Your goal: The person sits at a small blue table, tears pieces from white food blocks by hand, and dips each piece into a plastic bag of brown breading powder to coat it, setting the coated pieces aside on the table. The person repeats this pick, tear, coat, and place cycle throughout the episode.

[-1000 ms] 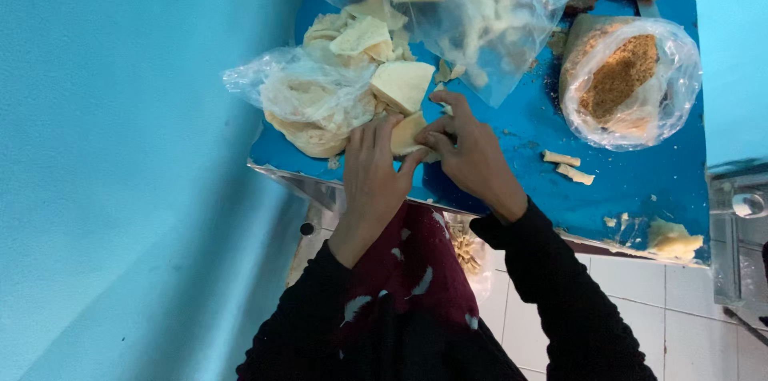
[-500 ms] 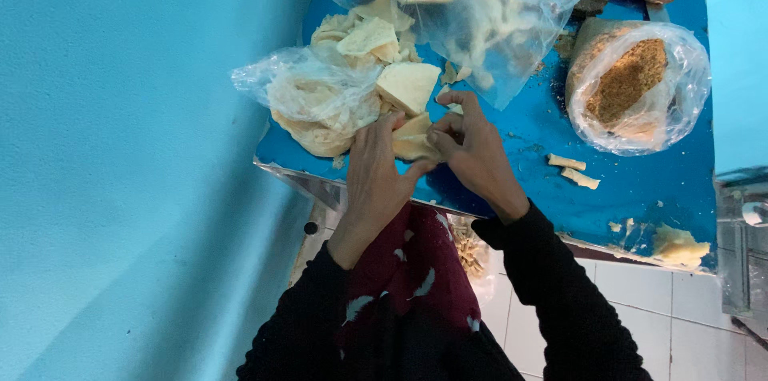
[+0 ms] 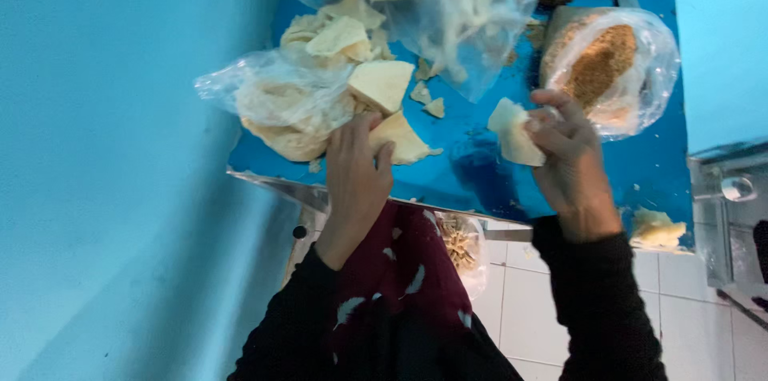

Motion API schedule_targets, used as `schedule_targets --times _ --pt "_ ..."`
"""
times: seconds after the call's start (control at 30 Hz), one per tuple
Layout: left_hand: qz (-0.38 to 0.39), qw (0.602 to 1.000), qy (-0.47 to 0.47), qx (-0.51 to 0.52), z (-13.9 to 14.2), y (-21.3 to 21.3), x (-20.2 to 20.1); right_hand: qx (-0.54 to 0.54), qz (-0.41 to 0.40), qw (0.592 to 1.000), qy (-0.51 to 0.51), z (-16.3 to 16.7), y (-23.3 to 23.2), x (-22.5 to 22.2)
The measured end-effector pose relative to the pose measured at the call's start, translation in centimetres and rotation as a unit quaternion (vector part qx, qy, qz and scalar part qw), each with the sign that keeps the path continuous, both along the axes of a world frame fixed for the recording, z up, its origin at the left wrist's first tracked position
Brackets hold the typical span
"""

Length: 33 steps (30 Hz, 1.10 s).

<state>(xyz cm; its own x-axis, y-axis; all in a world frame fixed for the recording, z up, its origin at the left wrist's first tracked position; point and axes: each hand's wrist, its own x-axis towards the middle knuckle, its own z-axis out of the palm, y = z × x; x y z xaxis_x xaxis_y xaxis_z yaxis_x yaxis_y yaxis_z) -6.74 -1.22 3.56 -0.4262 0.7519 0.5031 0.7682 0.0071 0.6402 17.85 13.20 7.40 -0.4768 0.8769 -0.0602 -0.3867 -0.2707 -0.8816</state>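
My left hand (image 3: 356,169) rests on a pale yellow wedge-shaped chunk (image 3: 404,141) lying on the blue table (image 3: 472,177), fingers curled over its near end. My right hand (image 3: 564,153) has lifted a smaller pale piece (image 3: 514,133) above the table, gripped between thumb and fingers. Another pale chunk (image 3: 382,83) lies just beyond the left hand, beside a clear plastic bag (image 3: 280,101) of similar pale material.
A second clear bag (image 3: 464,5) with pale pieces lies at the far side. At the right sits a bag-covered bowl (image 3: 612,69) of brown crumbly material. Small pale scraps (image 3: 656,229) lie at the table's near right corner. White floor tiles (image 3: 520,293) show below.
My hands were together on one chunk near the table's front edge. They have separated: the right hand moved right holding a broken-off piece, while the left stays on the larger chunk.
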Motion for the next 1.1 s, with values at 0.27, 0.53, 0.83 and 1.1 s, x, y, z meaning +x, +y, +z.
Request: schedule_targets --times 0.27,0.53,0.83,1.1 --pt "-0.150 0.985 0.064 0.051 0.4 -0.9 2.9 0.588 0.033 0.690 -0.421 1.9 -5.4 0.7" --pt "-0.294 0.946 0.136 -0.002 -0.3 -0.5 4.8 0.469 -0.191 0.619 -0.600 -1.5 -8.9 10.5" --pt "-0.305 0.941 0.144 0.008 -2.4 -0.6 5.0 0.384 -0.205 0.411 -0.801 -5.3 -10.8 17.6" --pt "-0.312 0.935 0.166 0.024 -2.9 -0.9 4.7 0.474 -0.167 0.594 -0.628 -1.3 -7.8 12.1"
